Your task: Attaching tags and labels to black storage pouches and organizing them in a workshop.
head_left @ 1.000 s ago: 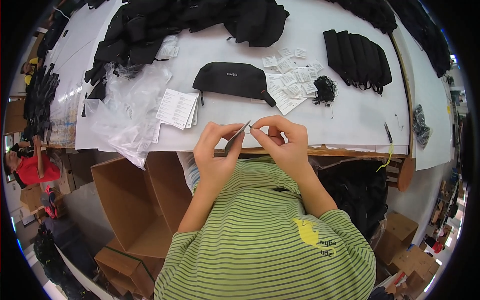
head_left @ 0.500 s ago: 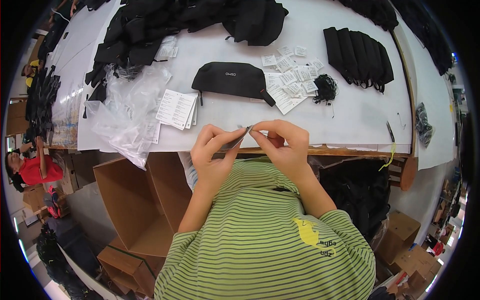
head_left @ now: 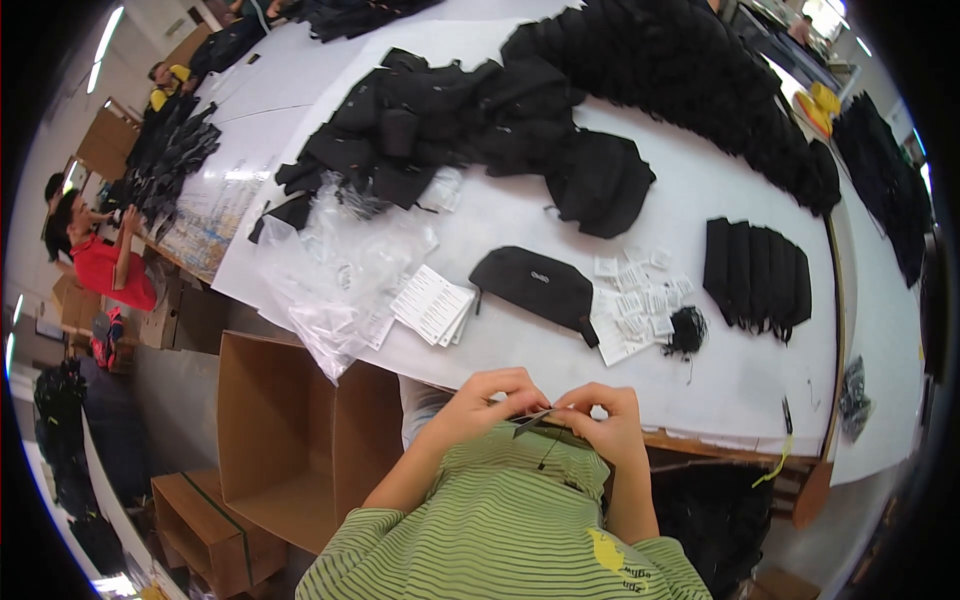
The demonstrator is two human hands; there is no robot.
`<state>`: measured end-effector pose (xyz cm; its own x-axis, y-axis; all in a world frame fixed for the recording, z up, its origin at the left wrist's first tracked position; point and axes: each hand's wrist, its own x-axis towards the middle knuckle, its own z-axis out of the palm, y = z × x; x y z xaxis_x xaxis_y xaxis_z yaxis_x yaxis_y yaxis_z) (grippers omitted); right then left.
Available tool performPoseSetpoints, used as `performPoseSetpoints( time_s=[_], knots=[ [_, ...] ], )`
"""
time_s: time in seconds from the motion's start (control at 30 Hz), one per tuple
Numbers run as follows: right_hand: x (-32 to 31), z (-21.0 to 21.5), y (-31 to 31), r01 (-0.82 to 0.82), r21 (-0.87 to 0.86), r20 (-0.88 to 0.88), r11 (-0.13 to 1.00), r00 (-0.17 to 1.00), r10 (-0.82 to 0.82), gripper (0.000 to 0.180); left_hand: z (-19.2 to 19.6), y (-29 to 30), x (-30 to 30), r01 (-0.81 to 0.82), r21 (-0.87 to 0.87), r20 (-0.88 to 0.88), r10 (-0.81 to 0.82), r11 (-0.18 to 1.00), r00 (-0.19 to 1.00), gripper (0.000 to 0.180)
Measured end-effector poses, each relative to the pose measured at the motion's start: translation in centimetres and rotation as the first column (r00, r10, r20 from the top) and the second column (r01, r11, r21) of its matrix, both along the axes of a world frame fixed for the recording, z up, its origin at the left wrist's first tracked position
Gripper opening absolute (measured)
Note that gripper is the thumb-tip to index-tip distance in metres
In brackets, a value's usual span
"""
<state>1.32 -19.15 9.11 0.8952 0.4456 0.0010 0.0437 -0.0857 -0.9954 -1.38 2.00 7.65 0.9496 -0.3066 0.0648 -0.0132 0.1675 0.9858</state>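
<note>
Near the table's front edge, my left hand and my right hand meet with pinched fingertips. Between them is a small dark hang tag, and a thin black string dangles below it. Just beyond lies a black zip pouch on the white table. White printed cards are fanned out to its left. Small white labels are scattered at its right end, beside a bunch of black strings.
Clear plastic bags hang over the front edge at left. Black pouches stand in a row at right, with a heap of black goods behind. A thread snipper lies near the right corner. An open carton stands below.
My view has tilted up and shifted left, so the table sits lower and more of the room shows. Both hands still pinch the tag; its string now hangs in sight.
</note>
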Motion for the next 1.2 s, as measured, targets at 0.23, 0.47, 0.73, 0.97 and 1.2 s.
performPoseSetpoints(
  time_s=[0.23,0.47,0.73,0.97,1.2],
  knots=[
    [0.3,-0.5,-0.2,-0.008,-0.053,-0.016,0.999,1.000,0.008,0.012,0.7,-1.1,0.5,0.003,0.222,0.066,-0.018,0.975,0.998,0.014],
    [0.2,-1.3,-1.2,-0.061,0.187,-0.316,0.980,0.941,0.119,0.011,0.2,-2.0,1.6,0.000,0.117,0.064,-0.008,0.993,0.998,0.011],
    [0.7,-1.1,-3.3,0.100,0.175,-0.278,0.979,0.959,-0.048,0.010,-2.7,-5.7,6.6,-0.201,0.271,0.312,0.111,0.941,0.943,0.016],
    [0.0,-2.0,-5.2,0.169,0.149,-0.264,0.974,0.956,-0.126,0.009,-9.2,-7.2,8.6,-0.511,0.640,0.672,-0.095,0.573,0.735,0.035],
    [-0.6,-1.2,-3.7,0.153,0.140,-0.335,0.978,0.937,-0.099,0.008,-7.6,-5.9,8.2,-0.444,0.653,0.592,-0.048,0.613,0.805,0.032]
  ],
)
